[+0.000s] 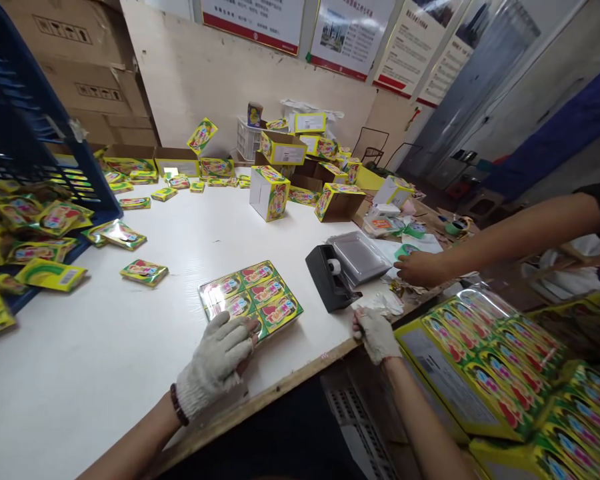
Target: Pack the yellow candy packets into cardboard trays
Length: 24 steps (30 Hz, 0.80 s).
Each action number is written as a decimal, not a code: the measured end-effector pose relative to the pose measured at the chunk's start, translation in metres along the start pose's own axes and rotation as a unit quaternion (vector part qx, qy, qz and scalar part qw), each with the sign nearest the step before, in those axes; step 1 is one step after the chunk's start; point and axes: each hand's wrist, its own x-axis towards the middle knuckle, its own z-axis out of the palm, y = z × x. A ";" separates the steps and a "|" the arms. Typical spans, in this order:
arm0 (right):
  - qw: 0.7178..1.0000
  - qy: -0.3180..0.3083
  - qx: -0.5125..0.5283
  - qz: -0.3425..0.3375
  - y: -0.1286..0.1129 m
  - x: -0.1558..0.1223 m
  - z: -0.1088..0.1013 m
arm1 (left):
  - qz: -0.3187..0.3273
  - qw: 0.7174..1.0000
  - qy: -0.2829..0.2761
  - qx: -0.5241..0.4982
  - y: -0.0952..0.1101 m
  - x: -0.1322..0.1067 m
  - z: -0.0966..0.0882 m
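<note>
Left hand (215, 363), gloved, lies open and flat on the near corner of a wrapped pack (253, 300) at the counter (130, 347) edge, seemingly steadying it, while right hand (377, 333), curled with its grip unclear, rests near the tape dispenser (330, 277), within easy reach.

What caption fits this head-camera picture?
Gloved left hand on a wrapped block of yellow packets; gloved right hand at the table edge.

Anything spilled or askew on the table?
Yes: yellow packets spill from the blue crate at left and lie scattered at odd angles on the white table. The wrapped block under the left hand looks tidy.
</note>
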 end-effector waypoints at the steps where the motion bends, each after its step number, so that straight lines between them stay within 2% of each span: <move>1: 1.000 0.003 0.017 0.013 0.002 0.001 0.006 | 0.003 1.000 0.013 -0.004 -0.001 -0.001 0.000; 4: 0.998 0.026 0.048 0.040 0.004 0.009 0.017 | -0.008 0.999 0.051 0.001 -0.004 -0.010 0.006; 7: 0.996 0.037 0.054 0.058 0.002 0.012 0.018 | -0.019 0.996 0.083 0.015 -0.006 -0.021 0.015; 10: 0.996 0.026 0.051 0.065 -0.004 0.003 0.019 | -0.022 0.994 0.094 0.052 -0.005 -0.029 0.019; 12: 0.996 -0.011 0.056 0.062 -0.010 -0.014 0.028 | -0.020 0.993 0.095 0.067 -0.003 -0.033 0.020; 14: 0.994 -0.064 0.069 0.056 -0.018 -0.038 0.046 | -0.024 0.994 0.094 0.056 0.000 -0.033 0.018; 19: 0.966 -0.209 0.149 0.009 -0.045 -0.099 0.108 | -0.095 0.991 0.095 0.006 0.012 -0.022 0.012; 22: 0.945 -0.281 0.166 0.023 -0.054 -0.114 0.138 | -0.108 0.987 0.117 -0.016 0.016 -0.017 0.008; 24: 0.940 -0.303 0.152 0.042 -0.052 -0.114 0.151 | -0.112 0.986 0.119 -0.028 0.017 -0.018 0.007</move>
